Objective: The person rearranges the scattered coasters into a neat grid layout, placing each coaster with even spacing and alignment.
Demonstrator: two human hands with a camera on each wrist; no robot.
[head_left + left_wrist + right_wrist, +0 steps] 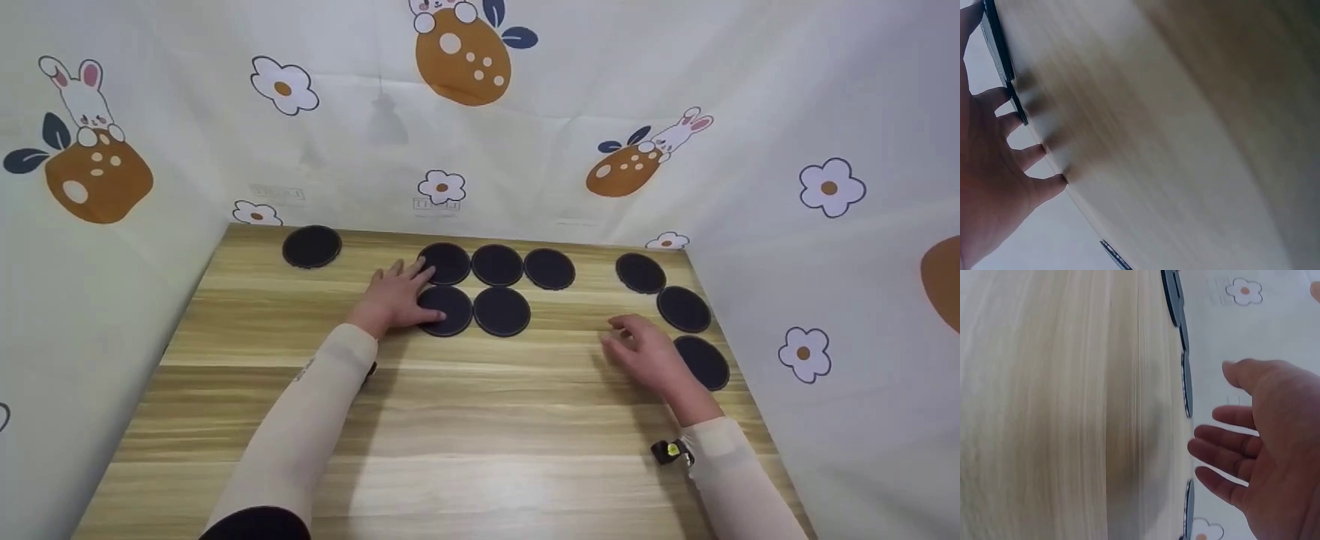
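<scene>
In the head view, my left hand (391, 298) lies spread at the left side of a group of flat black round discs. Its fingertips touch the upper left disc (450, 262), and the thumb rests on the lower left disc (454, 313). Edge to edge with these are a top middle disc (498, 265), a top right disc (550, 268) and a lower right disc (502, 311). Above bare wood, to the right of the group, my right hand (646, 351) hovers with loosely bent fingers and holds nothing; the right wrist view agrees.
A single disc (312, 247) lies at the table's back left. Along the right edge are a back disc (640, 273), a middle disc (683, 309) and a front disc (705, 364), partly behind my right hand. Patterned cloth (360, 172) encloses the wooden table (450, 450).
</scene>
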